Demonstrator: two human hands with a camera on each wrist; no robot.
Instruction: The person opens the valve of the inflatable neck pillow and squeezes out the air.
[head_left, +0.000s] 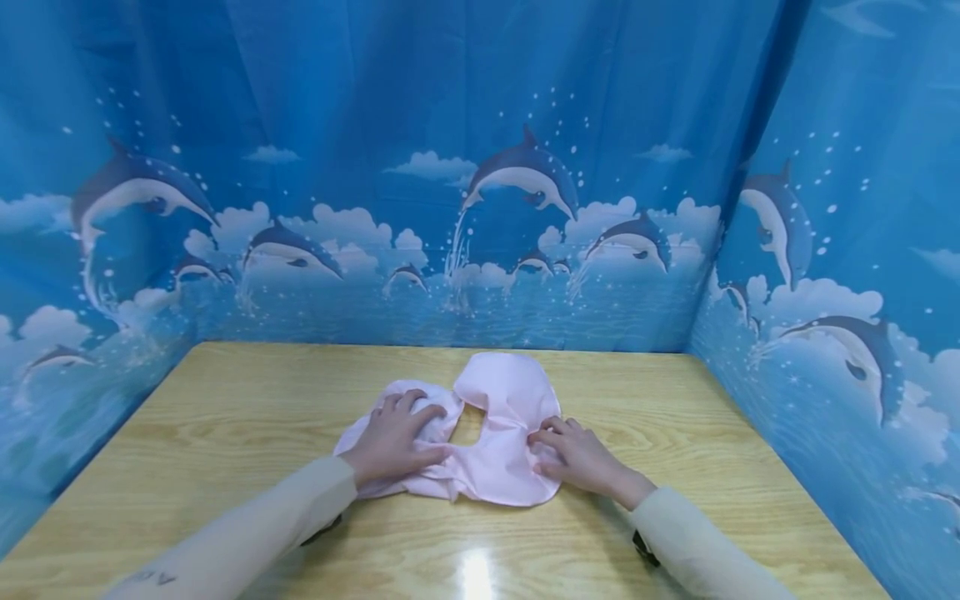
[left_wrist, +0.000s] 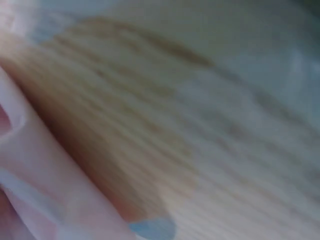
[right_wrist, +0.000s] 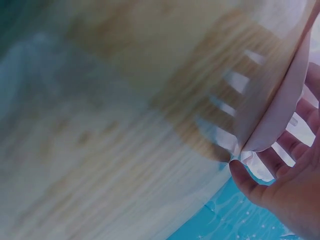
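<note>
A pale pink cloth piece [head_left: 513, 467] with a thin piped edge lies on the table, shaped like a wide ring that is nearly closed at the back. Wood shows through its central opening. My left hand [head_left: 393, 442] rests on the left lobe with its fingers spread, and the cloth is rumpled beneath it. On the right lobe's outer edge, my right hand [head_left: 581, 458] touches the fabric with loosely bent fingers. The right wrist view shows those fingers [right_wrist: 295, 145] apart over the cloth [right_wrist: 280, 112]. In the left wrist view only a fold of cloth [left_wrist: 55, 165] appears.
The pale wood-grain table [head_left: 262, 400] extends around the cloth on all sides. Blue curtains [head_left: 360, 125] printed with dolphins and clouds hang behind it and along both sides. A light reflection sits near the table's front.
</note>
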